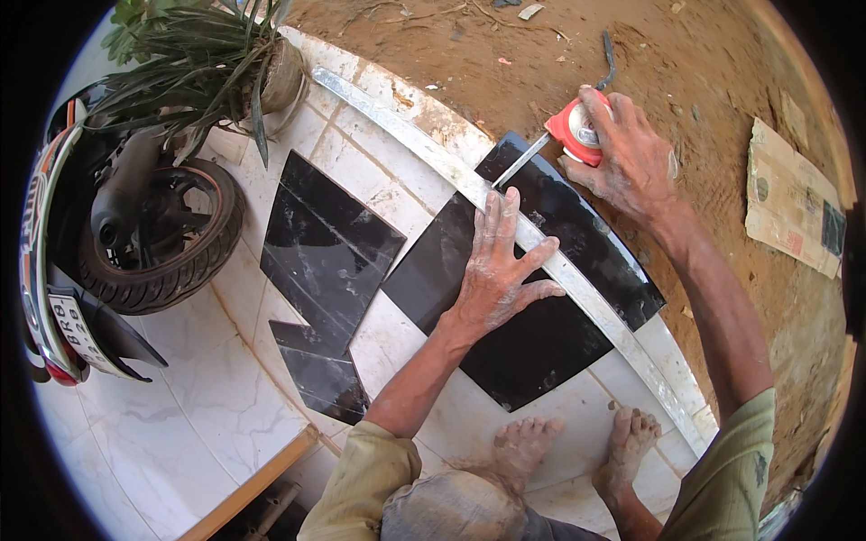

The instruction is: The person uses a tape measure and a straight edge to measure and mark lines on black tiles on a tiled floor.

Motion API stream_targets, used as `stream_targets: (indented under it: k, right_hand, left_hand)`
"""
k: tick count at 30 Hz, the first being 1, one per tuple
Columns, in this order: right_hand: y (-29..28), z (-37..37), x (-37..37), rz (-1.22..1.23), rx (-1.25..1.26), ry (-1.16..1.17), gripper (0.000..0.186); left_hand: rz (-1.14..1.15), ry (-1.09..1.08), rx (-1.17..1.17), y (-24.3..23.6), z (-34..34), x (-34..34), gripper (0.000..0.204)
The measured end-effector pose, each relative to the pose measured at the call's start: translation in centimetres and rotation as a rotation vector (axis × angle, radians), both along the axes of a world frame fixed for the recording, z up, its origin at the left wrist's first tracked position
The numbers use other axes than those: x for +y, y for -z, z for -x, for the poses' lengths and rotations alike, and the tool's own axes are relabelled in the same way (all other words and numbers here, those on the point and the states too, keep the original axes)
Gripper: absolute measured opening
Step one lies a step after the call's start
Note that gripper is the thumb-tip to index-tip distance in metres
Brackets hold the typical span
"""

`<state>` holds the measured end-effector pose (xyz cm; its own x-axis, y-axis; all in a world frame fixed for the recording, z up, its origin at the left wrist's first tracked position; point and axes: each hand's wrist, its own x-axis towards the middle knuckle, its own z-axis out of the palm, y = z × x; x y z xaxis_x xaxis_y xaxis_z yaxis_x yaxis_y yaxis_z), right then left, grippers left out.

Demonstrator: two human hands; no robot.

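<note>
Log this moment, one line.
left hand: on metal straightedge | right hand: holding red tape measure, blade out | straightedge: across black tile

Olive-green sleeves [726, 464], the right one dark-marked, go with dusty grey trousers [456, 512] and bare feet [525, 444].

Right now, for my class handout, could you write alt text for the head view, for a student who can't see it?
A person's left hand rests on a long metal straightedge lying across a black tile, while the right hand holds a red tape measure, its blade extended to the straightedge. Beside them are black offcuts, a motorcycle wheel and a potted plant.
</note>
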<state>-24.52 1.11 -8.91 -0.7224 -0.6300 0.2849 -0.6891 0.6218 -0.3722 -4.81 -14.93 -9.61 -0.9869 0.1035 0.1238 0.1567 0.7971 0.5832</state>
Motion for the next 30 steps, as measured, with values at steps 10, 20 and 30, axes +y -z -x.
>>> stream_targets:
  k: [10,20,30]
  right_hand:
    - [0.1,-0.6,-0.5,0.007,-0.017,0.012,0.077]
    - [0.2,-0.3,-0.5,0.012,0.003,0.002,0.075]
    - [0.1,-0.4,-0.3,0.042,0.034,0.016,0.071]
  left_hand:
    - [0.018,0.010,-0.040,-0.2,-1.0,1.2,0.064]
    - [-0.004,-0.012,-0.013,-0.2,-1.3,1.4,0.074]
    - [-0.019,-0.393,0.029,0.0,-0.4,-3.4,0.103]
